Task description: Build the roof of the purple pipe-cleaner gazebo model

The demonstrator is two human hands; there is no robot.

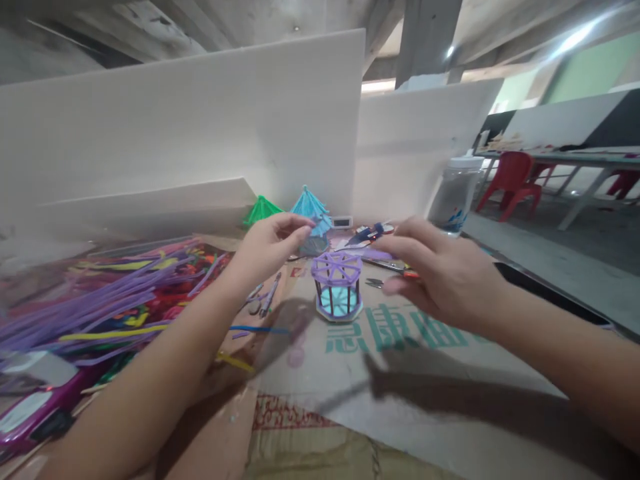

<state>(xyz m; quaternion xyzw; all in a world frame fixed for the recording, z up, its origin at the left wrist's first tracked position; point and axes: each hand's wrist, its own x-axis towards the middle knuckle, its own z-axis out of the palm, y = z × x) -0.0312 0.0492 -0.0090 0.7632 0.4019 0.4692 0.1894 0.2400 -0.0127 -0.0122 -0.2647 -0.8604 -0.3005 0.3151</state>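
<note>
A small pavilion-like frame (337, 267) stands upright on the cardboard between my hands, with a purple spoked ring on top, dark posts and a light-blue base. My left hand (273, 247) is raised beyond its left side, thumb and fingers pinched together; what sits in the fingertips, if anything, is too blurred to name. Behind those fingertips is a pointed light-blue roof (307, 203), with a green roof (261, 209) beside it. My right hand (440, 270) hovers to the right of the frame, thumb and fingers apart. Scissors (387, 264) lie partly hidden behind it.
Purple fuzzy stems (100, 300) and other coloured ones pile up at left, near a magenta tool (50, 407). Pens (270, 293) lie beside the frame. A clear plastic jar (454, 197) stands at back right. White boards (200, 127) wall off the back.
</note>
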